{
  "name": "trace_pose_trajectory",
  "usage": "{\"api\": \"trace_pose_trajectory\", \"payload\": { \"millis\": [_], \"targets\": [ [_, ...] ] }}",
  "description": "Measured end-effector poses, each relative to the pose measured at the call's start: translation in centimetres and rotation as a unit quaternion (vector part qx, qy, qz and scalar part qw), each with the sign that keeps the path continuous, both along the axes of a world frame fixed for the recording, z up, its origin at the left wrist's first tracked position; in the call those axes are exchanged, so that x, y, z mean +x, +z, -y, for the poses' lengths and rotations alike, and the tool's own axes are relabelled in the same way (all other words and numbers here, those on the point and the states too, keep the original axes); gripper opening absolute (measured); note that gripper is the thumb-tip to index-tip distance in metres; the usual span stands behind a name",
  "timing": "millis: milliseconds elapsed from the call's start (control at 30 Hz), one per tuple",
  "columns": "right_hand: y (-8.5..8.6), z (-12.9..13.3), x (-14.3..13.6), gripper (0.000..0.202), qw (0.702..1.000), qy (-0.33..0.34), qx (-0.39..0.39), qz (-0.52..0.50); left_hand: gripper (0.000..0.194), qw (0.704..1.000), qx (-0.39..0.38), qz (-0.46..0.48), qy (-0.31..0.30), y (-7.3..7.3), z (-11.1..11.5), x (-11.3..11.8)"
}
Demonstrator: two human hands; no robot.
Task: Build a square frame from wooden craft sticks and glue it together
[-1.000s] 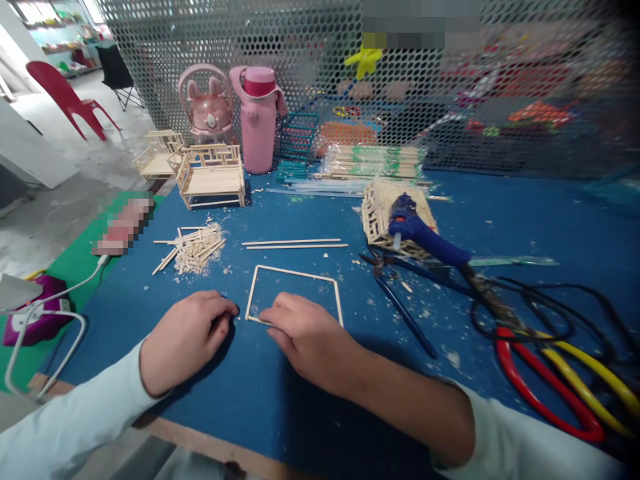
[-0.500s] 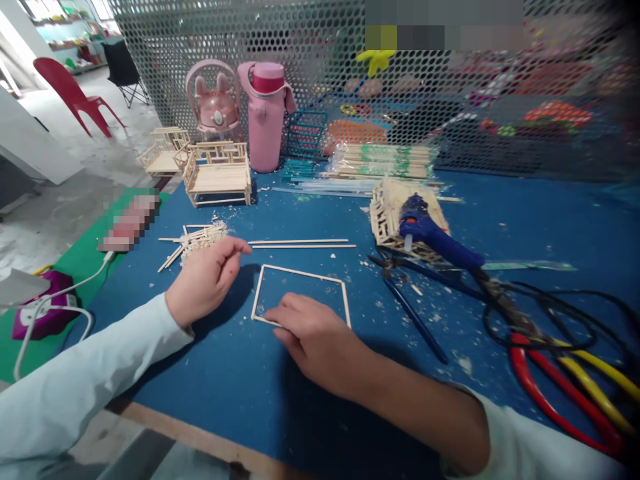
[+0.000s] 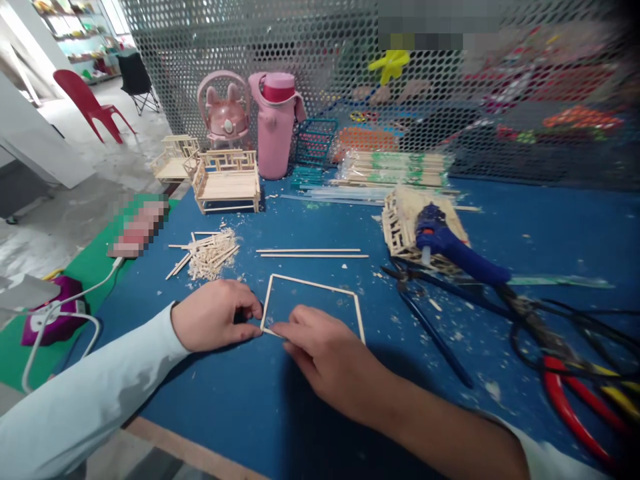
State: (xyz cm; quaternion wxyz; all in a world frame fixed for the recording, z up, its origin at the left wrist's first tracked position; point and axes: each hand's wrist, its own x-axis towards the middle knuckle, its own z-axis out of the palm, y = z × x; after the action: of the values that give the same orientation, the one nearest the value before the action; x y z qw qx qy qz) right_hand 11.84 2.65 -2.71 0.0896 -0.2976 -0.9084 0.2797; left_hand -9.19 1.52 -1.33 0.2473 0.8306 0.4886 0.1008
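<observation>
A rectangular frame of thin wooden sticks [image 3: 313, 284] lies flat on the blue tabletop [image 3: 240, 393]. My left hand [image 3: 215, 317] rests at its near left corner, thumb and forefinger closing on the stick end there. Over the near side is my right hand [image 3: 325, 353], fingers bent and pinching the near stick just right of that corner. My right hand hides most of that near stick. Beyond the frame, two loose sticks [image 3: 313, 253] lie side by side. A pile of short stick pieces [image 3: 213, 253] sits behind my left hand.
A blue glue gun [image 3: 455, 250] rests on a small stick-built piece [image 3: 393, 227], beside dark-handled pliers [image 3: 435, 337]. Red-handled cutters [image 3: 557, 393] and black cable lie right. Behind stand a stick-built bench [image 3: 227, 183], a pink bottle [image 3: 275, 133] and a perforated metal screen [image 3: 310, 40].
My left hand has come down toward me from near the stick pile to the frame's near left corner. My right hand stays on the near stick. The view has shifted slightly.
</observation>
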Motion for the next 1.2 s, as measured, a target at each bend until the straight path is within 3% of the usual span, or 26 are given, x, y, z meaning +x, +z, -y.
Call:
{"api": "trace_pose_trajectory", "payload": {
  "millis": [533,967,1100,1200],
  "targets": [
    [-0.3,0.0,-0.1,0.031,0.999,0.028,0.032,0.014,0.007,1.0,-0.016,0.017,0.011,0.0,0.0,0.5],
    [0.1,0.1,-0.3,0.027,1.0,0.017,0.012,0.018,0.02,1.0,-0.004,0.006,-0.019,0.1,0.1,0.5],
    [1.0,-0.1,0.7,0.028,1.0,0.022,0.005,-0.017,0.022,1.0,-0.02,0.001,-0.01,0.2,0.3,0.5],
    [2.4,-1.0,3.1,0.026,0.996,-0.021,0.036,-0.08,0.024,1.0,-0.029,0.002,0.008,-0.3,0.5,0.2]
  ]
}}
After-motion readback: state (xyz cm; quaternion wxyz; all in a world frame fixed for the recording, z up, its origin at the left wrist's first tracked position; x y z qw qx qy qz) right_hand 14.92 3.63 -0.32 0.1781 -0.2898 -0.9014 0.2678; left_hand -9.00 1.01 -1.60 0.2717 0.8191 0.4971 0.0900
